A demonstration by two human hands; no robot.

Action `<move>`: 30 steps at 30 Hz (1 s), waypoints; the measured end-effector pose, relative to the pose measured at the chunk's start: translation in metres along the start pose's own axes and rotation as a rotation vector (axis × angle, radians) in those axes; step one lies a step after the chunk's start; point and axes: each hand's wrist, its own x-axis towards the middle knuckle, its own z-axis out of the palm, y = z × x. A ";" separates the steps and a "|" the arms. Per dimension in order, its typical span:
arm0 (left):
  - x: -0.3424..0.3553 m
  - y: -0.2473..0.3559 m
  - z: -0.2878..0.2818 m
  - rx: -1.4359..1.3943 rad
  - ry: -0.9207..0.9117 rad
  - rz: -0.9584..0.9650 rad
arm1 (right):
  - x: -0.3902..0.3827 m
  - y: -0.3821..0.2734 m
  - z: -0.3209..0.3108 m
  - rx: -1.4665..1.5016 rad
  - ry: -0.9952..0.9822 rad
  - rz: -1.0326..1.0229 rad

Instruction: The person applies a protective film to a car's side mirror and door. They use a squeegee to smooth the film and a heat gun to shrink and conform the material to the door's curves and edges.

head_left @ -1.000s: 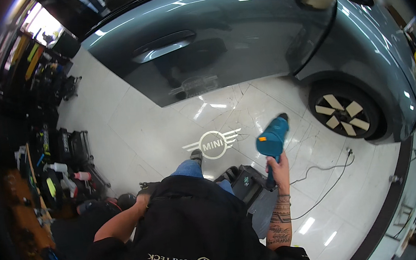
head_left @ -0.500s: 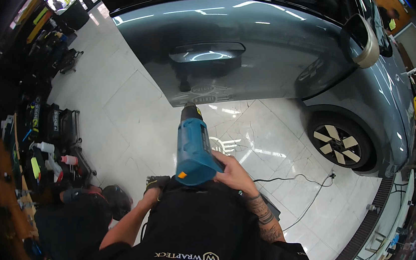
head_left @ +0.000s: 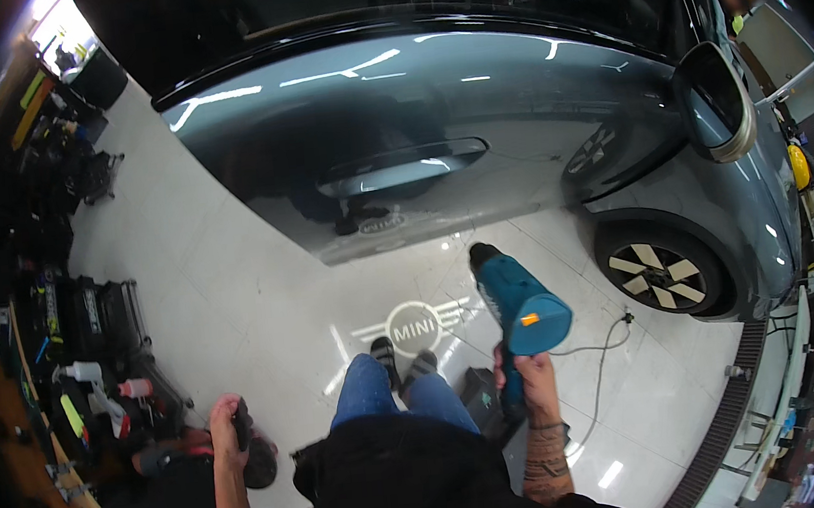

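My right hand [head_left: 535, 379] is closed round the handle of a heat gun [head_left: 522, 304]. The gun has a teal body, a dark nozzle and an orange mark at its rear; its nozzle points forward, over the floor below the car door [head_left: 393, 108]. Out to the left, my left hand [head_left: 229, 430] is raised with its fingers curled. Something dark lies against its palm side; whether it is a glove or a held thing, I cannot make out. Ahead stands the glossy grey-blue door with its recessed handle [head_left: 399, 170], touched by neither hand.
A front wheel [head_left: 659, 274] and a side mirror [head_left: 721, 106] are at the right. A grey cord [head_left: 597, 345] runs along the floor beside a dark box [head_left: 480, 399]. Carts with bottles [head_left: 85, 371] line the left. A round logo [head_left: 416, 328] is lit on the floor.
The heat gun has moved right and away from the door's lower edge in my right hand. My left hand has swung left, away from my body. The view has shifted.
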 end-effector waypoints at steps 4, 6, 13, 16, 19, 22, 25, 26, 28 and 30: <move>0.062 0.028 0.055 0.027 -0.267 0.135 | 0.026 0.012 -0.031 -0.146 0.155 0.001; 0.105 0.037 0.077 0.187 -0.352 0.330 | 0.032 0.029 -0.063 -0.252 0.282 -0.030; 0.195 0.058 0.192 0.719 -0.060 1.249 | 0.088 0.039 -0.139 0.260 -0.279 -0.761; 0.237 0.035 0.208 0.629 -0.014 1.490 | 0.116 0.047 -0.169 0.186 -0.722 -0.912; 0.245 0.032 0.203 0.652 0.108 1.653 | 0.143 0.067 -0.181 0.185 -1.036 -0.888; 0.266 0.023 0.204 0.541 -0.089 1.639 | 0.152 0.085 -0.173 0.178 -1.165 -0.824; 0.266 0.020 0.203 0.516 -0.205 1.595 | 0.154 0.087 -0.137 0.192 -1.227 -0.801; 0.264 0.023 0.202 0.528 -0.196 1.596 | 0.155 0.084 -0.121 0.206 -1.249 -0.786; 0.271 0.033 0.197 0.520 -0.271 1.581 | 0.162 0.081 -0.091 0.266 -1.284 -0.735; 0.274 0.037 0.196 0.541 -0.270 1.580 | 0.159 0.074 -0.062 0.246 -1.329 -0.701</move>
